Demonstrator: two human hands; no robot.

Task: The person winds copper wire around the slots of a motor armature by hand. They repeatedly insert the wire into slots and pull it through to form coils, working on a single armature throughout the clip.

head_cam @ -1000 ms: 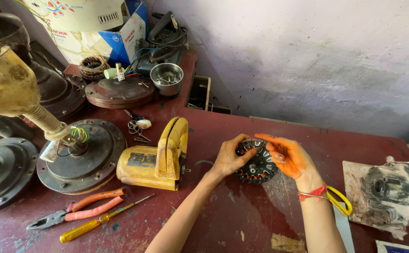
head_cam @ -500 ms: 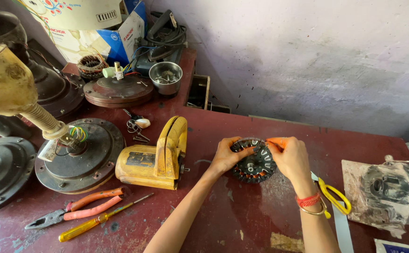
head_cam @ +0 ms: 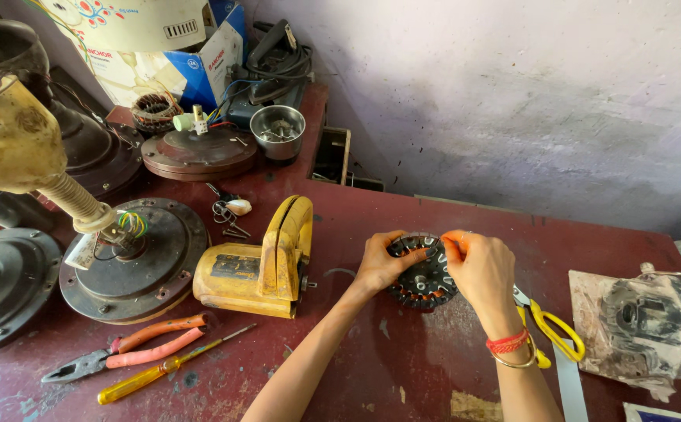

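Both hands are gripping a round motor stator [head_cam: 425, 273] on the red bench [head_cam: 356, 375].
Left hand [head_cam: 378, 262] is steadying its rim; right hand [head_cam: 481, 270] is pinching at the top edge, where a slip could nick the copper windings.

Changes we record: our right hand [head_cam: 483, 270], a second ago spread over the right side of the stator [head_cam: 423, 273] with its orange-lit palm showing, now sits knuckles up, fingertips pinched at the top rim. Our left hand [head_cam: 379, 262] has slid from the upper left to the stator's left edge.
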